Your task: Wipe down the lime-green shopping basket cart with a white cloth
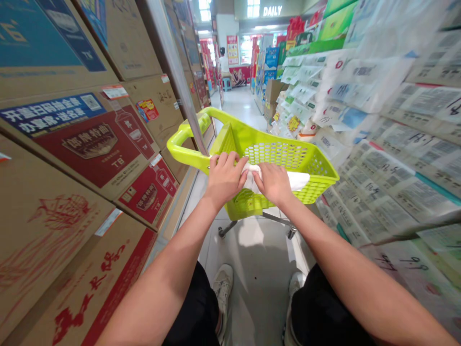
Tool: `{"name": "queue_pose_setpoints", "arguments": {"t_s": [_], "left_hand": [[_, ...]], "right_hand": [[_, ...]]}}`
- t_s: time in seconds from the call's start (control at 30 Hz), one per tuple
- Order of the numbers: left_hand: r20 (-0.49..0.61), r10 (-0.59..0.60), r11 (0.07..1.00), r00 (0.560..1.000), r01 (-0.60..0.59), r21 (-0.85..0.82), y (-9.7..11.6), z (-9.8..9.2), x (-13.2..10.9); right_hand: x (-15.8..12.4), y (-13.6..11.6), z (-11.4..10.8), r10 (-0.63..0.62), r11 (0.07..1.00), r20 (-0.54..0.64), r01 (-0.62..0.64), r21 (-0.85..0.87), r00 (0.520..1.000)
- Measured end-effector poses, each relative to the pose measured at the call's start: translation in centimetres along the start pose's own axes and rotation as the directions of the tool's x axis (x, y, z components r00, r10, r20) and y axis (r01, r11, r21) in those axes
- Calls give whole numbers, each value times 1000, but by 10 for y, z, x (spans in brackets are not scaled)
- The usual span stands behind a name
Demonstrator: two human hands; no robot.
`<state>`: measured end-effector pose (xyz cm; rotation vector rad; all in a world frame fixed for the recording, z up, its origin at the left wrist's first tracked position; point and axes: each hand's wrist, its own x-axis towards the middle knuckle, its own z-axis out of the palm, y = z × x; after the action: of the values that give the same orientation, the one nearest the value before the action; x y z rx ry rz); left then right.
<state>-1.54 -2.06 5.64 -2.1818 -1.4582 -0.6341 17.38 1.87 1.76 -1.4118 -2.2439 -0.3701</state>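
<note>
Bunching a white cloth [253, 169] between my two hands, I stood at the near long side of a green cart [245, 206], feet apart on the floor [255, 269]. Position: the cloth lay on the near rim, its gathered part in the gap between left hand [226, 177] and right hand [275, 182].

Key relation: the long axis of the cloth ran along that rim, not across it. From the gathered part it passed beneath the right hand and emerged as a loose flap [299, 180] toward the near right corner. The right hand was therefore nearer to most of its length; the left was at the end by the handle [188, 156].

Hands: left closed partway, fingers bent over the rim, thumb and forefinger against the gathered cloth; just beside it, a metal pole [194, 96] met the cart near the handle. Right also closed partway, palm down, thumb pressed to the gathered cloth, so both appeared to have hold of it. Fingertips beyond the rim were hidden; firmness of grip could not be judged.
</note>
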Motion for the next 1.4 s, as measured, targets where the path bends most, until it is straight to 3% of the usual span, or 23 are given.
{"name": "queue_pose_setpoints", "arguments": {"t_s": [0.13, 0.33, 0.47, 0.57, 0.67, 0.87, 0.97, 1.1, 1.27, 1.4], "left_hand": [[0, 7, 1000, 1000, -7, 26, -9, 2, -2], [-23, -33, 998, 999, 35, 48, -24, 6, -4], [-4, -65, 998, 998, 65, 6, -22, 4, -3], [7, -61, 998, 998, 61, 4, -14, -1, -3], [-1, -47, 999, 999, 47, -5, -5, -4, -3], [4, 4, 1000, 1000, -4, 14, 9, -3, -3], [12, 26, 998, 1000, -27, 53, 6, -3, -4], [13, 25, 996, 1000, -26, 90, -5, -2, -5], [-14, -14, 994, 1000, 15, 112, -12, 0, -6], [-32, -43, 995, 999, 46, 85, -7, 3, -5]], "right_hand": [[4, -4, -2, -44, 999, 45, 44, 0, 998], [-8, 44, -10, 134, 986, 216, -109, -127, 967], [-22, 73, -12, 196, 970, 234, -154, -189, 952], [-28, 78, -11, 170, 974, 196, -135, -179, 966], [-25, 61, -8, 107, 992, 134, -96, -87, 985], [-8, -14, -1, -46, 991, -53, 53, 126, 998], [-1, -26, -1, -95, 985, -48, 100, 140, 994], [-2, -2, -6, -141, 979, 37, 134, 153, 989], [-10, 46, -10, 50, 999, 195, -51, -1, 979], [-20, 72, -12, 165, 983, 231, -142, -115, 959]]}}
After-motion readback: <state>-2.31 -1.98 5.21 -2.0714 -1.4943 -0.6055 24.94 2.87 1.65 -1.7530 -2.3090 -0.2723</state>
